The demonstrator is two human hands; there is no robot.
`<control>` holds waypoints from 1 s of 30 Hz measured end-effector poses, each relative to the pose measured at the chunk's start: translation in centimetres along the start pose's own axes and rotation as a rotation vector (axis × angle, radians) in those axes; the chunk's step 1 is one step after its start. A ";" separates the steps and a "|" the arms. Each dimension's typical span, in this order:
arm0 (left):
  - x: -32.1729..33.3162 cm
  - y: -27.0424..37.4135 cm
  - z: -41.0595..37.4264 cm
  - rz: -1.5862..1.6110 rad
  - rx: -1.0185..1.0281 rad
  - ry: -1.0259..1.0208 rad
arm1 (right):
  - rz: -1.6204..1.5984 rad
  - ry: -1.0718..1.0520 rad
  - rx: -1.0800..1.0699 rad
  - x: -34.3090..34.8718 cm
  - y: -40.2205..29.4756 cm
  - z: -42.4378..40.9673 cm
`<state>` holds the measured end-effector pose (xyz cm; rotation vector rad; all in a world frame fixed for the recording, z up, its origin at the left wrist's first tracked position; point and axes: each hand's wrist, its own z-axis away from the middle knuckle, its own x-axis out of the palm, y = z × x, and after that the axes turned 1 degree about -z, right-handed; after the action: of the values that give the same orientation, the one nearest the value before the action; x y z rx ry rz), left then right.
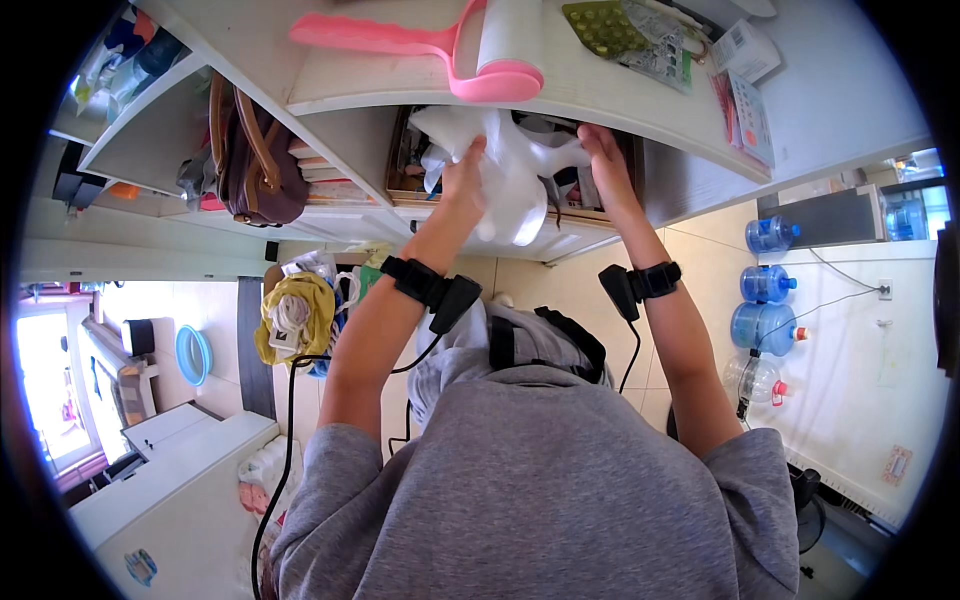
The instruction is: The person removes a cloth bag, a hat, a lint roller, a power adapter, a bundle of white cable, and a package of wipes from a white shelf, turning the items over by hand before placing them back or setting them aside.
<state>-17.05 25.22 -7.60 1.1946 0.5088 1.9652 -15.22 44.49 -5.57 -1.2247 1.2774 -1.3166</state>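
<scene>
A crumpled white plastic bag (514, 176) hangs over the front of a wooden box (405, 196), which stands on a shelf below the upper one. My left hand (466, 176) is closed on the bag's left side, thumb uppermost. On the right, my right hand (604, 161) is at the bag's outer end, near the right wall of the box; whether its fingers grip the plastic cannot be told. Small mixed items show in the box around the bag, mostly hidden by it.
A pink-handled lint roller (420, 45), blister packs (607, 30) and a small white box (746, 51) lie on the shelf above. A brown handbag (262, 172) fills the left compartment. Large water bottles (761, 328) line the right wall. Black cables run from both wrist straps.
</scene>
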 end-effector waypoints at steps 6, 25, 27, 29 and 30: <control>-0.6 -1.1 0.6 -0.312 0.178 0.131 | 0.239 -0.180 -0.159 2.2 -5.4 -0.2; -0.2 -1.5 3.1 -0.245 0.316 0.056 | -0.072 -0.360 0.231 4.1 -0.3 0.1; -0.3 -1.5 3.0 -0.221 0.317 0.032 | 0.023 -0.407 0.220 3.9 -1.3 0.2; -0.6 -1.7 2.6 -0.192 0.313 0.000 | 0.169 -0.388 0.154 4.1 -2.0 0.7; -0.6 -1.7 2.6 -0.171 0.293 -0.026 | 0.267 -0.341 0.093 4.3 -2.2 1.0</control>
<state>-13.96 25.65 -7.82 1.3058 0.8793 1.7688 -14.63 40.20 -3.16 -1.1131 1.0777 -0.9200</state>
